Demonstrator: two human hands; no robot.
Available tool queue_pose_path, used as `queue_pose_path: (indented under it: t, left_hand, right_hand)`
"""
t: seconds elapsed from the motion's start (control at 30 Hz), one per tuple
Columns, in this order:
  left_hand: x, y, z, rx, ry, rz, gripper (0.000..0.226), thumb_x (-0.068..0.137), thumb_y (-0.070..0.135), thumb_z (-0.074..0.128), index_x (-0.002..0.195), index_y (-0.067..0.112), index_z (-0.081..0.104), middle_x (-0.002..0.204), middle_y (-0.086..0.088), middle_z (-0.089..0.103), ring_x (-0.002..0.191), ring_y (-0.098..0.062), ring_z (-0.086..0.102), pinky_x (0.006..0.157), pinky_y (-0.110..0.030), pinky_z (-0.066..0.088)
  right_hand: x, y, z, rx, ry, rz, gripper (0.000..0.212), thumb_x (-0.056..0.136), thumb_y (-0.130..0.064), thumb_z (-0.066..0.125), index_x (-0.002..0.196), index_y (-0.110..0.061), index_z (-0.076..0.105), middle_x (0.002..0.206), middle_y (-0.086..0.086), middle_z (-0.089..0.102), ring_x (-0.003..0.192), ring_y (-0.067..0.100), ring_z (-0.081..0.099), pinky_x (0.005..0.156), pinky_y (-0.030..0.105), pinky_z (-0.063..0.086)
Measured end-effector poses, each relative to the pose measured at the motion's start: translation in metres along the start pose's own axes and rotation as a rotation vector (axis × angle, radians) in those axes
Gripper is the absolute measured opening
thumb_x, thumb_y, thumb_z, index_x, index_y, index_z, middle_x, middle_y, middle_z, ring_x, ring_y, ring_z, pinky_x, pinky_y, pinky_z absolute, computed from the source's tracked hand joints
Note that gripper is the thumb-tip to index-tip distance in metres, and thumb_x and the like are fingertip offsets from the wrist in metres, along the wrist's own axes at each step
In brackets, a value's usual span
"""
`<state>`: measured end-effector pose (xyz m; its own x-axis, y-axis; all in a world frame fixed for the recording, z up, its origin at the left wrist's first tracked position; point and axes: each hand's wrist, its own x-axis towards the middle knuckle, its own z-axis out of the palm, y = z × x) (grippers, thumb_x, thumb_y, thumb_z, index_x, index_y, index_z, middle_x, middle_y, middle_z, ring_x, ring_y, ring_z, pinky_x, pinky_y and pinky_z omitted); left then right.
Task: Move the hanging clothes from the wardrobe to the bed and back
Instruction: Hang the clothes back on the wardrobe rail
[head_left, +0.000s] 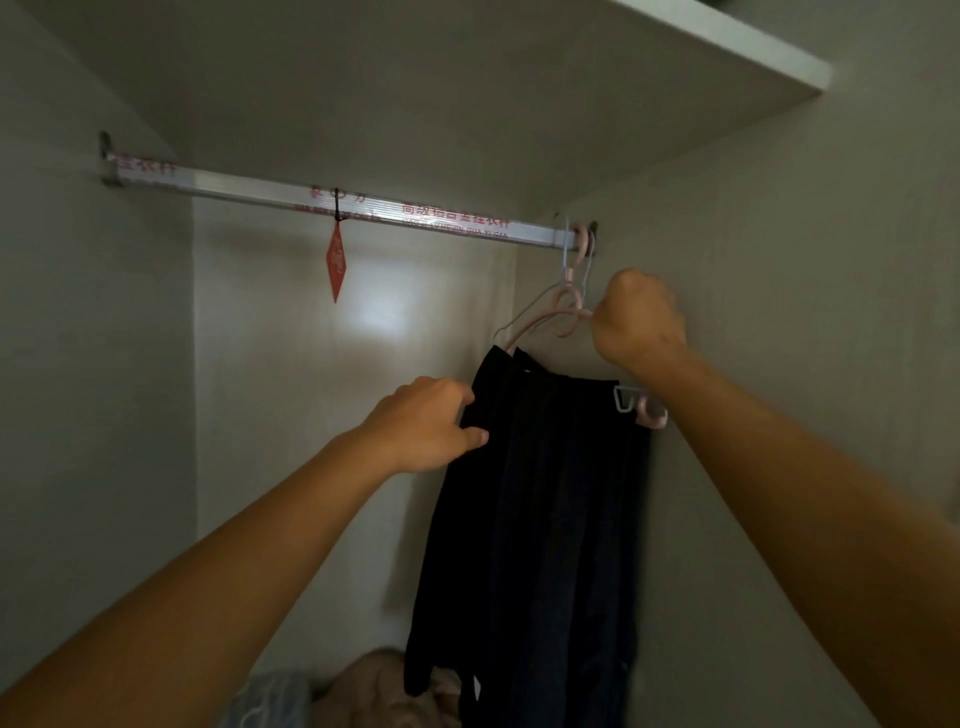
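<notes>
A metal rail (260, 193) spans the wardrobe (779, 312) from the left wall to the right wall, printed with red lettering. A red tag (336, 262) hangs from it on a dark cord near the middle. At the right end, two hangers (569, 291) hook over the rail, one pink and one pale wire, carrying dark clothes (540, 519) that hang straight down. A white shelf (727, 41) sits above. On the wardrobe floor lie a beige bundle (374, 686) and a blue cloth (270, 699).
</notes>
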<state>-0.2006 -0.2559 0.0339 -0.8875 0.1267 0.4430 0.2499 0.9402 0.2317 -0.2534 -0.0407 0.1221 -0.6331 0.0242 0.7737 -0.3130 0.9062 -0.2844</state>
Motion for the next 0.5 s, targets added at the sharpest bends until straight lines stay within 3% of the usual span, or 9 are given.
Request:
queue_pose_path:
  t: [0.1, 0.27, 0.4, 0.5]
  left_hand:
    - [-0.001, 0.003, -0.002, -0.020, 0.023, -0.015, 0.065, 0.091, 0.048, 0.064, 0.144, 0.016, 0.046, 0.133, -0.008, 0.058, 0.114, -0.023, 0.058, 0.085, -0.028, 0.043]
    - [-0.002, 0.012, -0.005, -0.023, 0.035, -0.014, 0.066, 0.091, 0.047, 0.064, 0.145, 0.014, 0.044, 0.135, -0.010, 0.056, 0.116, -0.025, 0.057, 0.093, -0.033, 0.047]
    - [-0.003, 0.017, -0.008, -0.046, 0.084, -0.037, 0.063, 0.092, 0.046, 0.064, 0.144, 0.015, 0.046, 0.135, -0.010, 0.057, 0.117, -0.025, 0.057, 0.095, -0.036, 0.048]
    - [-0.007, 0.024, -0.006, -0.045, 0.101, -0.053, 0.062, 0.092, 0.045, 0.063, 0.144, 0.015, 0.046, 0.134, -0.009, 0.057, 0.116, -0.025, 0.058, 0.095, -0.036, 0.048]
  right_hand:
    - [-0.001, 0.002, -0.008, 0.005, 0.049, -0.004, 0.037, 0.091, -0.005, 0.056, 0.061, -0.011, 0.036, 0.101, 0.028, 0.062, 0.091, 0.042, 0.061, 0.066, 0.034, 0.036]
    - [0.005, 0.000, -0.020, -0.018, 0.041, -0.019, 0.016, 0.091, -0.006, 0.058, 0.076, -0.003, 0.053, 0.100, 0.026, 0.064, 0.092, 0.040, 0.063, 0.066, 0.032, 0.037]
    - [0.006, 0.000, -0.030, 0.004, 0.062, -0.056, 0.033, 0.090, -0.004, 0.057, 0.061, -0.007, 0.041, 0.082, 0.020, 0.058, 0.089, 0.041, 0.063, 0.065, 0.031, 0.035]
    - [0.001, 0.008, -0.033, 0.019, 0.048, -0.060, 0.021, 0.089, -0.003, 0.053, 0.068, -0.003, 0.048, 0.097, 0.029, 0.064, 0.092, 0.045, 0.062, 0.067, 0.034, 0.037]
